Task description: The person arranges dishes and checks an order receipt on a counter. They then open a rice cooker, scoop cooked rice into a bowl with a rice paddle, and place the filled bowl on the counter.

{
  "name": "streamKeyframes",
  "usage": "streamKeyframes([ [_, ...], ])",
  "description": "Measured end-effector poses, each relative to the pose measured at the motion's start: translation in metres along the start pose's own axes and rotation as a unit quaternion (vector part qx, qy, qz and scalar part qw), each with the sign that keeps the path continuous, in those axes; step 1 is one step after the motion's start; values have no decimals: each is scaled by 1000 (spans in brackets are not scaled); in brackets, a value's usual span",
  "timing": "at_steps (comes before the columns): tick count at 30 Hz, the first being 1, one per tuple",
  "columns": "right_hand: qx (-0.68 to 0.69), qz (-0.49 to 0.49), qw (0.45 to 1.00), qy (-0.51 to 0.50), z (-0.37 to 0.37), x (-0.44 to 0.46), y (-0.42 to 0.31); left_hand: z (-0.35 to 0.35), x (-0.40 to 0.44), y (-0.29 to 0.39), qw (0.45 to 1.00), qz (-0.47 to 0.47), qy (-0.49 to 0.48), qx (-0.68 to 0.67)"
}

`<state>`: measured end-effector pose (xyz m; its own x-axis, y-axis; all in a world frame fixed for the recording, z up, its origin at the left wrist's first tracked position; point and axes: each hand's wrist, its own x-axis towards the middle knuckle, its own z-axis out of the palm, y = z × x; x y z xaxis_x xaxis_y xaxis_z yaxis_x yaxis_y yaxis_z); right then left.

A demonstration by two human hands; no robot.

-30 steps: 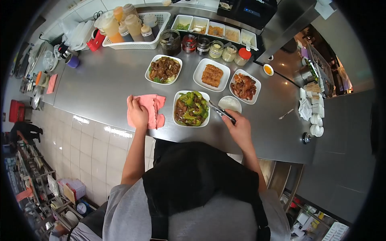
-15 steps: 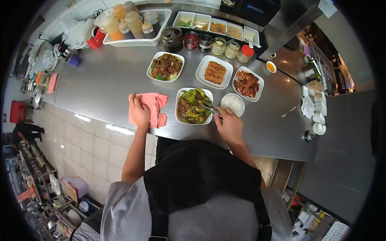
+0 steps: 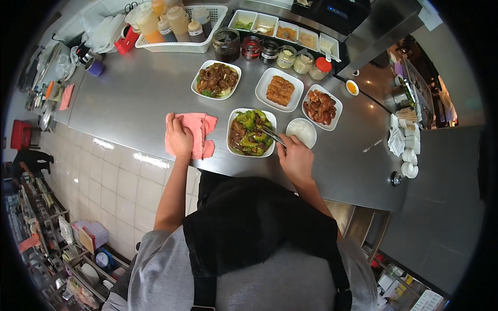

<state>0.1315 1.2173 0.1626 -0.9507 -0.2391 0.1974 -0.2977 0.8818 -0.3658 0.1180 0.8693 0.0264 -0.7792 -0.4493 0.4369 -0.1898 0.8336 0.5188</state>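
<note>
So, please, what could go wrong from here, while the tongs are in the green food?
The right hand is close to the round white bowl, so it might knock it.
The left hand rests on the pink cloth, not on the square dish, which could slide if the tongs push.
Glossy sauce around the green food might drip when lifted.

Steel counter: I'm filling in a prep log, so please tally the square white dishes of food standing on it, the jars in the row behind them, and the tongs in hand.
Square white dishes: 4
Jars: 6
Tongs in the right hand: 1
Total: 11
</note>
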Motion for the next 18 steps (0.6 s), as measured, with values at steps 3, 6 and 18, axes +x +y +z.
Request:
streamKeyframes([
  [3,6,2,1000,0,-5,2,-2,-2,2,2,1000,-5,-3,-11],
  [6,16,-9,1000,9,-13,6,-10,-2,1,2,1000,-7,-5,-16],
  [18,14,41,999,-16,-11,42,14,-1,2,2,1000,-9,-7,-14],
])
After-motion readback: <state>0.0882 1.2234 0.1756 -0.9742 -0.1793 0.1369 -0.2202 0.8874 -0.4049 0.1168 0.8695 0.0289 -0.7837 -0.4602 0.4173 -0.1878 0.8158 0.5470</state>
